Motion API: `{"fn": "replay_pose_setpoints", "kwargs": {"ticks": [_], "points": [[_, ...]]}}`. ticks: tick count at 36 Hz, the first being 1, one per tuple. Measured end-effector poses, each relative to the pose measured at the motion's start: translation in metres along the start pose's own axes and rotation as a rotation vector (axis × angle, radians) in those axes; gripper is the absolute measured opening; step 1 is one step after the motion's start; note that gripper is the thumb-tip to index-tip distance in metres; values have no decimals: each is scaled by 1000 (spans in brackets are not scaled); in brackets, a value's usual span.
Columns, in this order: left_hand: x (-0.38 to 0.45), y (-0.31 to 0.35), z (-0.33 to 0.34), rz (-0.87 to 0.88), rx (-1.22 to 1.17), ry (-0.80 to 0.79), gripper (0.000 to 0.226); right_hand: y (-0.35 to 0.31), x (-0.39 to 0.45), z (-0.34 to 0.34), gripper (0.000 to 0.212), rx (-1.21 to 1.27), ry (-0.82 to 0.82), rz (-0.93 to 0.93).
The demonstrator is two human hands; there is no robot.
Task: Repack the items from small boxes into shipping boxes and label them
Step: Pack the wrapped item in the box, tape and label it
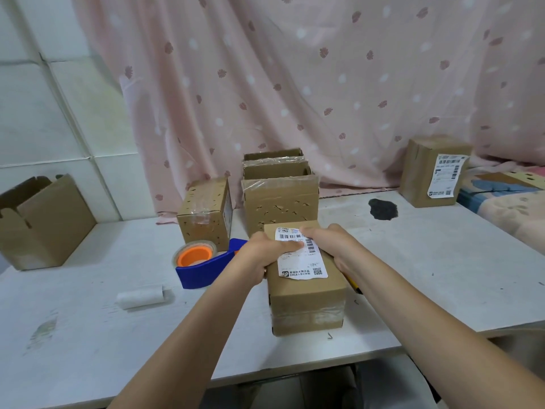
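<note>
A sealed shipping box (306,293) is seen on a white table (442,261), near its front edge, with a white shipping label (300,258) laid on its top face. The box is gripped at its left edge by the left hand (262,255), whose fingers are curled down the side while the thumb is pressed flat across the label's upper part. The far right part of the box is covered by the right hand (327,240), its fingers curved over the top and its fingertips laid on the label's upper edge.

Just left of the box, touching the left hand, a blue tape dispenser (206,265) with an orange-cored roll is placed. Directly behind the box, perforated cardboard boxes (280,199) are stacked in a row, with a smaller perforated box (205,214) to their left. An open empty carton (38,222) is set far left of the box, and a labelled parcel (433,172) far behind it to the right. A white paper roll (140,296) is left lying to the box's left, nearer the front edge.
</note>
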State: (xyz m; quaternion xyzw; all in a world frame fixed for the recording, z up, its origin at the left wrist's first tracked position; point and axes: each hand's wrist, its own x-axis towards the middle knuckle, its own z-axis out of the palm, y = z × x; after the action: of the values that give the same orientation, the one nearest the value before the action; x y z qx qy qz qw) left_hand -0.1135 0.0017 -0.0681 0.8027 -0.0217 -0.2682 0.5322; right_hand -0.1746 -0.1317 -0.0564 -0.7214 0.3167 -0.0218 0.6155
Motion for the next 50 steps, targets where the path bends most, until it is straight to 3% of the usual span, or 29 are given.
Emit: {"fn": "replay_pose_setpoints", "kwargs": {"ticks": [3, 9, 16, 23, 28, 35, 38, 43, 50], "points": [[5, 6, 0, -8, -52, 57, 54, 2, 4, 2, 29, -6, 8, -8], [16, 2, 6, -37, -81, 128, 98, 4, 11, 3, 42, -45, -1, -2], [24, -5, 8, -26, -229, 130, 86, 5, 16, 2, 32, 15, -10, 23], [24, -9, 9, -47, -242, 142, 70, 6, 16, 7, 37, -39, 7, 11], [23, -9, 10, -34, -190, 165, 69, 1, 10, 4, 24, -118, 11, -17], [28, -11, 10, -35, -184, 170, 72, 6, 0, 2, 56, -331, 25, -107], [29, -11, 9, -43, -158, 174, 74, 8, -5, 1, 53, -321, 15, -131], [29, -11, 8, -53, -146, 173, 76, 14, -3, -8, 28, -303, -52, -133], [32, -12, 9, -72, -147, 178, 75, 27, -12, -19, 40, -209, -136, -98]]}}
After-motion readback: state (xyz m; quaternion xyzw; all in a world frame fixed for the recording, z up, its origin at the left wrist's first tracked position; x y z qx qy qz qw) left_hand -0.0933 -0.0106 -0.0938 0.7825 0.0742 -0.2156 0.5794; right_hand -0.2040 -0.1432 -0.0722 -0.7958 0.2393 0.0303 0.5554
